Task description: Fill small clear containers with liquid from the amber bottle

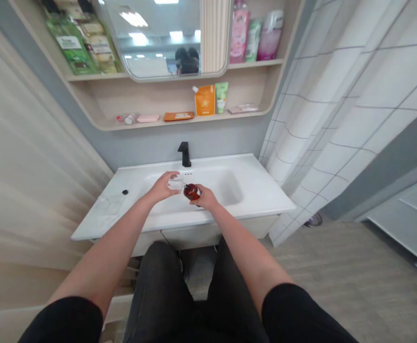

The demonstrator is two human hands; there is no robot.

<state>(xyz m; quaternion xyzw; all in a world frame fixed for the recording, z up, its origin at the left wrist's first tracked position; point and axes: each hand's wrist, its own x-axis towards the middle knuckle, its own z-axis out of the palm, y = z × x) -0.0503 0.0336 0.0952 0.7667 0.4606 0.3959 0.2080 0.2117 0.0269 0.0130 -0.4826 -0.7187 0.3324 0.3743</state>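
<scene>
**Both hands closed on small items over the basin, just in front of the black faucet (184,155).**

My right hand (205,198) is clenched around an amber bottle (192,192), which lies tilted just toward me from the faucet and slightly to its right. My left hand (162,186) is curled over a small translucent piece (175,182), nearly touching the bottle on the faucet's near side; from this camera I can't tell what the piece is. The bottle looks smooth and stiff, so I'd judge it slippery if wet and safest held around its body. I can't tell glass from plastic, but if it's glass, it would be fragile above the hard white basin (226,188). The translucent piece looks light and easy to pinch.
</scene>
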